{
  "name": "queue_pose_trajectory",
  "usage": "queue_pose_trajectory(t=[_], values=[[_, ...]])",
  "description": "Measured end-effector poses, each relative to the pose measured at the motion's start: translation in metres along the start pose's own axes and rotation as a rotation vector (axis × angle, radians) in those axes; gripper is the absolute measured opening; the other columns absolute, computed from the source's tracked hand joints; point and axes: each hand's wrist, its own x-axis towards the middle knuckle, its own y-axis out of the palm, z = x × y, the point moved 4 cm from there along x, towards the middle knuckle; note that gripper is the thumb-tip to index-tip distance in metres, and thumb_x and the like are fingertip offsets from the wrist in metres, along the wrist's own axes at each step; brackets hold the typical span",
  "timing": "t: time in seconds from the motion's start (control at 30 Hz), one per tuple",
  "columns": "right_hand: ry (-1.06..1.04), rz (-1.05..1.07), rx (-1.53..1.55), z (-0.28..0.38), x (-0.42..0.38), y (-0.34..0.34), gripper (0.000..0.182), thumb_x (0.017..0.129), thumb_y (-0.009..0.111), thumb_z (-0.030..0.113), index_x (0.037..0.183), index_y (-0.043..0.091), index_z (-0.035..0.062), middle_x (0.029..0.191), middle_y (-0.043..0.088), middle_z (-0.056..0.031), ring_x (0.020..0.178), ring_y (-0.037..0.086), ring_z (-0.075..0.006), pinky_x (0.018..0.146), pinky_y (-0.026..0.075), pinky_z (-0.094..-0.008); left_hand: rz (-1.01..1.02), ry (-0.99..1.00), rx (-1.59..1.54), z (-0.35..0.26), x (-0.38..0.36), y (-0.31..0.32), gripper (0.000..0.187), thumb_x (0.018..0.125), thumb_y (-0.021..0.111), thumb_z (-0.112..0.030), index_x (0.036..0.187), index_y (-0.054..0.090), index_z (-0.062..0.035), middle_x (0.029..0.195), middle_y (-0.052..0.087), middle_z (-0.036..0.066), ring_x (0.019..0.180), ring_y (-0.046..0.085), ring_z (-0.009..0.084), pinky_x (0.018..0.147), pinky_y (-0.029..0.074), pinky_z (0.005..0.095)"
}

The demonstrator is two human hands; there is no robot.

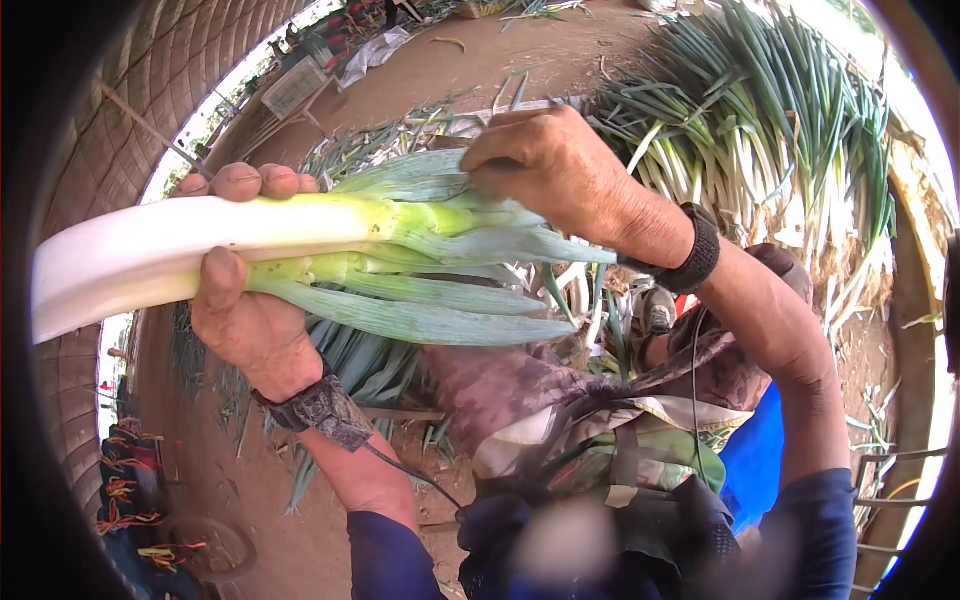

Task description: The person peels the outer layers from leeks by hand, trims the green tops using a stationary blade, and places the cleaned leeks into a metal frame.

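My left hand [252, 325] grips a pair of thick green onions [215, 235], thumb below and fingertips over the top. Their long white shanks reach toward the left edge, close to the camera. The pale green necks fan out into bluish-green leaves [430, 312] pointing right. Over the upper leaves is my right hand [555, 165], its fingers curled together and slightly blurred. Whatever those fingertips pinch is hidden behind the hand. A patterned band circles my left wrist, and a dark strap is around the right one.
A big heap of green onions [760, 130] lies at the upper right, roots toward me. More leaves [350, 365] and trimmings are below the held stalks, on the dirt floor [300, 540]. Something blue [752, 460] is beside my right leg. A metal frame [900, 480] stands at far right.
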Motion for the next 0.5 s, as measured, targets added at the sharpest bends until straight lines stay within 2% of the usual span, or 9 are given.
queue_pose_trajectory(t=[0.13,0.2,0.27,0.3,0.33,0.4,0.43,0.47,0.5], values=[[0.004,0.065,-0.293,-0.049,-0.022,-0.004,0.008,0.086,0.063,0.009,0.083,0.068,0.0041,0.076,0.067,-0.0156,0.073,0.068,-0.0343,0.072,0.056,-0.0448,-0.041,0.048,0.055,-0.025,-0.005,-0.007,0.059,0.086,0.073,-0.020,0.138,0.047,-0.0086,0.125,0.060,0.015,0.118,0.057,0.0345,0.106,0.042,0.0568],[0.102,0.138,-0.432,-0.089,-0.041,-0.008,0.009,0.086,0.061,0.006,0.080,0.067,0.0048,0.075,0.067,-0.0161,0.070,0.067,-0.0336,0.070,0.055,-0.0446,-0.121,0.087,0.117,-0.046,-0.006,-0.014,0.057,0.090,0.068,-0.024,0.139,0.044,-0.0076,0.126,0.058,0.017,0.121,0.055,0.0356,0.108,0.040,0.0582],[0.336,0.303,-0.536,-0.111,-0.054,-0.023,0.006,0.086,0.064,0.005,0.084,0.069,0.0023,0.078,0.069,-0.0109,0.071,0.069,-0.0279,0.067,0.057,-0.0398,-0.237,0.156,0.266,-0.073,-0.001,-0.018,0.055,0.092,0.065,-0.025,0.139,0.043,-0.0059,0.129,0.055,0.019,0.122,0.054,0.0368,0.110,0.038,0.0588],[0.339,0.366,-0.631,-0.129,-0.062,-0.026,0.006,0.084,0.063,0.003,0.083,0.068,0.0018,0.076,0.068,-0.0117,0.070,0.068,-0.0304,0.066,0.056,-0.0417,-0.343,0.223,0.405,-0.092,0.000,-0.021,0.052,0.095,0.061,-0.027,0.139,0.042,-0.0043,0.132,0.053,0.020,0.124,0.052,0.0381,0.112,0.036,0.0595],[0.341,0.429,-0.724,-0.152,-0.071,-0.028,0.006,0.082,0.062,0.001,0.083,0.067,0.0013,0.073,0.066,-0.0125,0.069,0.067,-0.0330,0.064,0.054,-0.0436,-0.412,0.182,0.448,-0.113,0.003,-0.025,0.054,0.099,0.054,-0.026,0.142,0.038,0.0018,0.143,0.045,0.023,0.130,0.048,0.0409,0.115,0.033,0.0590],[0.396,0.485,-0.781,-0.187,-0.091,-0.036,0.007,0.079,0.064,0.005,0.083,0.068,0.0013,0.072,0.063,-0.0164,0.071,0.065,-0.0395,0.064,0.052,-0.0475,-0.487,0.128,0.702,-0.144,0.015,-0.007,0.056,0.102,0.048,-0.023,0.145,0.032,0.0083,0.152,0.035,0.028,0.138,0.041,0.0426,0.118,0.029,0.0582],[0.382,0.493,-0.768,-0.198,-0.102,-0.035,0.007,0.079,0.064,0.005,0.083,0.068,0.0013,0.072,0.063,-0.0164,0.071,0.065,-0.0395,0.064,0.052,-0.0475,-0.100,-0.082,0.077,-0.171,0.015,-0.026,0.054,0.102,0.046,-0.023,0.143,0.037,0.0116,0.146,0.043,0.032,0.134,0.048,0.0427,0.115,0.036,0.0562],[0.340,0.463,-0.811,-0.206,-0.111,-0.035,0.008,0.081,0.062,0.008,0.082,0.068,0.0022,0.074,0.065,-0.0190,0.074,0.066,-0.0406,0.066,0.052,-0.0494,-0.111,-0.081,0.090,-0.185,0.018,-0.024,0.054,0.102,0.046,-0.023,0.143,0.037,0.0116,0.146,0.043,0.032,0.134,0.048,0.0427,0.115,0.036,0.0562],[0.299,0.431,-0.854,-0.209,-0.112,-0.031,0.012,0.084,0.060,0.011,0.081,0.068,0.0030,0.076,0.066,-0.0216,0.078,0.067,-0.0417,0.069,0.053,-0.0513,-0.366,0.048,0.602,-0.206,0.020,-0.028,0.051,0.103,0.046,-0.022,0.140,0.042,0.0120,0.138,0.050,0.033,0.127,0.054,0.0421,0.110,0.042,0.0550]])
